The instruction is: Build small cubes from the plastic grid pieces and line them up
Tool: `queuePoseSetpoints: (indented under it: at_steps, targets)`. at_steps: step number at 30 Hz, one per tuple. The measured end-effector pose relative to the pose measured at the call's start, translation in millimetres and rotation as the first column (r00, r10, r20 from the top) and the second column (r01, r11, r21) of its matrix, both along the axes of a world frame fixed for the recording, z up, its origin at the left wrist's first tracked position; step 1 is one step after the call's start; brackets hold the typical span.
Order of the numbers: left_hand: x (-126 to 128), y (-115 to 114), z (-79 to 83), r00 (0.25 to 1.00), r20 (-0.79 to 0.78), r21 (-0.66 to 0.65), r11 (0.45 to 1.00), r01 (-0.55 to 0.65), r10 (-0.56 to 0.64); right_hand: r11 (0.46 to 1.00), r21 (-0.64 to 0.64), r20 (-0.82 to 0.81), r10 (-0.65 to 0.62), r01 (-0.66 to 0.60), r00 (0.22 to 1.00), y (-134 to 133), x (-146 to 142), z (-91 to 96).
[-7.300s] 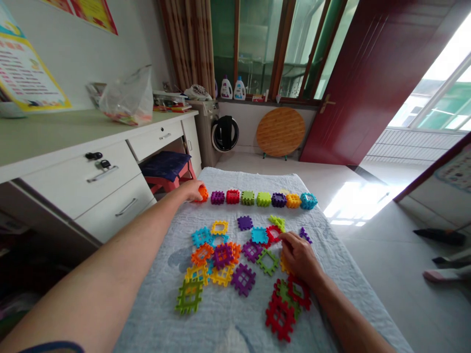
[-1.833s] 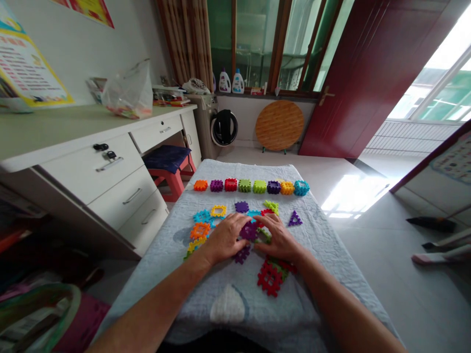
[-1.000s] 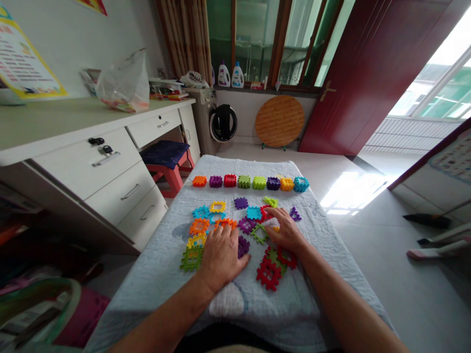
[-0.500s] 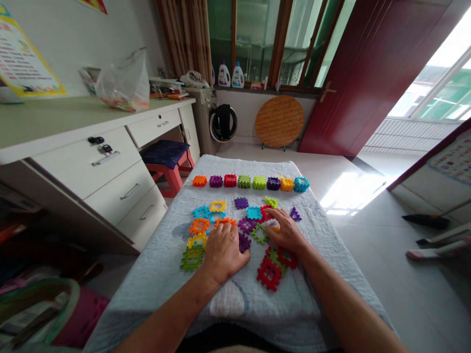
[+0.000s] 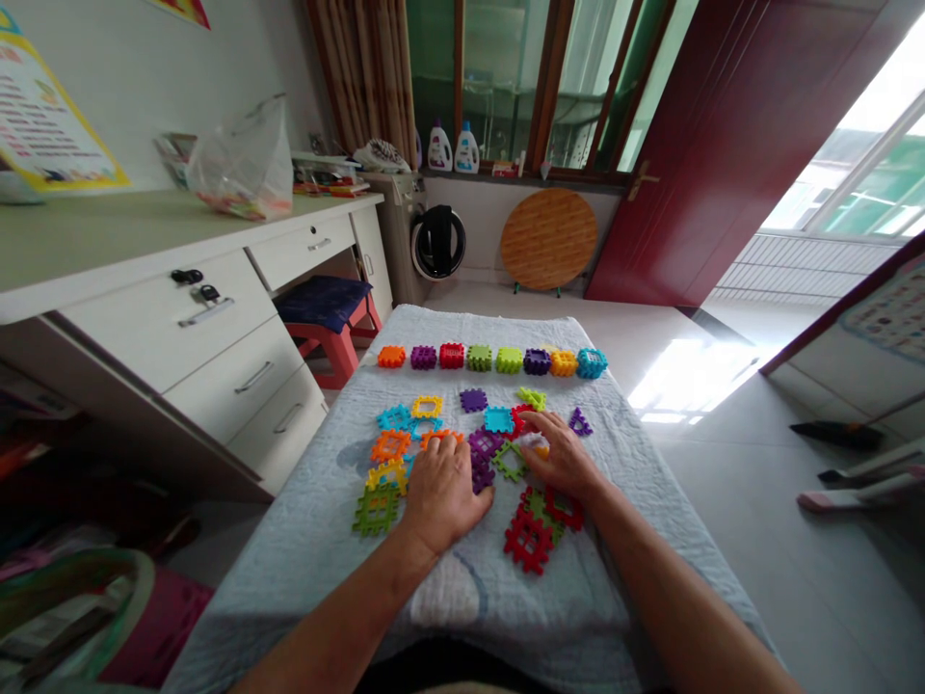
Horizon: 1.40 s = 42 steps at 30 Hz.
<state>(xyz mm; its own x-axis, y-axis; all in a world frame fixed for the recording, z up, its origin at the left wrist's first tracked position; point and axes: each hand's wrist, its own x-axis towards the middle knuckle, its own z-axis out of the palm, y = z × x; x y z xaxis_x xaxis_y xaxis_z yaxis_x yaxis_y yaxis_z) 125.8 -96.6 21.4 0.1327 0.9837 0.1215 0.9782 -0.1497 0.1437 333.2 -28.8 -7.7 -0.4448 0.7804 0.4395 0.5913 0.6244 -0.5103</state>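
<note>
My left hand point(image 5: 444, 493) lies palm down over loose interlocking plastic tiles, fingers stretched forward and thumb out to the side. Its fingertips reach an orange tile point(image 5: 442, 437), and a purple tile point(image 5: 482, 474) is partly covered beside it. To its left are an orange tile point(image 5: 390, 445), a yellow tile point(image 5: 388, 474) and a green tile point(image 5: 377, 510). My right hand point(image 5: 568, 458) is open, its fingertips at a red tile point(image 5: 518, 419) and its thumb near a green frame tile point(image 5: 510, 462). Whatever is under its palm is mostly hidden. Red tiles point(image 5: 528, 540) overlap green ones below it.
A row of assembled cubes, including an orange cube point(image 5: 391, 357) and a blue cube point(image 5: 592, 363), stands toward the far end of the cloth-covered table point(image 5: 318, 540). A purple triangle point(image 5: 579, 422) lies right. A stool point(image 5: 329, 313) and a desk point(image 5: 202, 318) stand left.
My left hand has shifted very slightly to the right over the tiles. My right hand and the row of cubes look almost unchanged.
</note>
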Motion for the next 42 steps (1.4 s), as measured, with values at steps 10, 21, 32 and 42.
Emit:
queuePoseSetpoints:
  at_steps: [10,21,32,42]
  targets:
    - [-6.2,0.3,12.3,0.989,0.106,0.070,0.993,0.096,-0.103,1.000,-0.022,-0.017,0.000,-0.001,1.000,-0.3,0.9,-0.1]
    - [-120.9,140.5,47.7,0.988,0.069,0.198,0.973,0.122,-0.138,0.998,-0.060,0.002,-0.014,0.014,1.000,0.2,2.8,-0.9]
    - [-139.5,249.8,26.6,0.968,-0.032,-0.051,0.968,0.247,-0.249,0.995,-0.095,-0.014,-0.028,0.027,1.000,2.0,7.8,0.0]
    - [-142.3,266.1,26.3,0.958,-0.065,-0.176,0.948,0.265,-0.279,0.992,-0.123,-0.002,-0.024,0.023,1.000,-0.1,6.7,2.6]
